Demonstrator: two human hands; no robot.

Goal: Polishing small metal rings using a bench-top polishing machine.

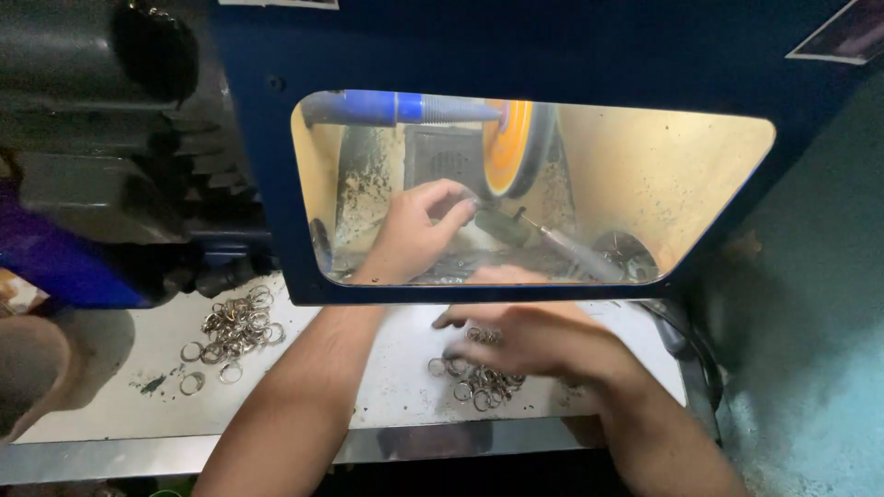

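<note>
Metal rings (479, 377), small and silvery, heaped loosely on the pale bench top (396, 368) just in front of the blue hood. Over that heap, the right hand (543, 340), palm down, fingers spread and slightly curled, tips touching the rings; blurred, so whether one is already pinched cannot be told. Inside the hood, seen through the clear window (645, 184), the left hand (419, 230) with fingers closed around something small, too hidden to name, held close to the orange buffing wheel (511, 147). Good practice, judging from this: lift one ring at a time, pinch it firmly by the rim, keep fingertips to the side of the wheel rather than under it, and press lightly so nothing gets snatched. Further out, a blue spindle (396, 109) running across to the wheel from the left, a slim metal tool (562, 248) lying slantwise on the hood floor, and dark dust and grit over the inner walls. To the left on the bench, well apart, a second heap of rings (230, 327), with a few strays beside it. In the way: the low edge of the hood frame (479, 293) crossing above both forearms, leaving a narrow slot for reaching in, and the dusty window dimming the view of the wheel.
</note>
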